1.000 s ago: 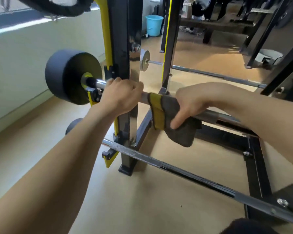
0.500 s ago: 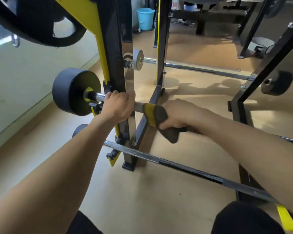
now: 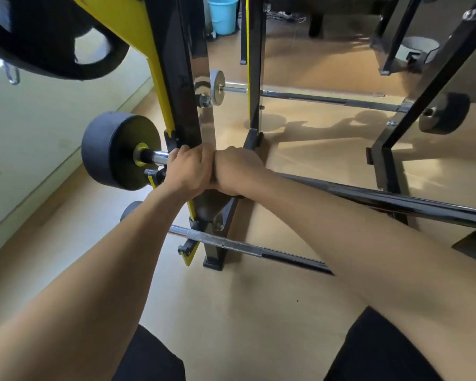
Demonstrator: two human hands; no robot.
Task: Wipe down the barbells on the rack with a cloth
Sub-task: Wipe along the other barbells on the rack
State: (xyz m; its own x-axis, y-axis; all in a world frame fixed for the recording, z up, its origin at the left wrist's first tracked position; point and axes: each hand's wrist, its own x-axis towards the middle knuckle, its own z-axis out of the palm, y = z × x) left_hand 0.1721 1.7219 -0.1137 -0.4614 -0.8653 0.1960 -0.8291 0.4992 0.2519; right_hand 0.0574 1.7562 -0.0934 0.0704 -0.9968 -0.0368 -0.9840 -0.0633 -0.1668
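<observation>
Cloth hidden — only a dark sliver shows under the right hand (image 3: 238, 169). Bar (image 3: 396, 200) covered where both hands meet, right end cut off by the edge. Black plate (image 3: 39, 37) top left cropped — size unreadable.

Bright daylight, coming from the far side; floor (image 3: 327, 78) glares up top. Rack shadows fall toward camera. Chrome bar (image 3: 396, 202) shows streaky highlights. Wide-angle bending at edges; slight softness on near arms, corners.

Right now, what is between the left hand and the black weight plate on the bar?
In the head view, only a short bare chrome stretch of the barbell sleeve lies between the left hand and the black weight plate.
</observation>
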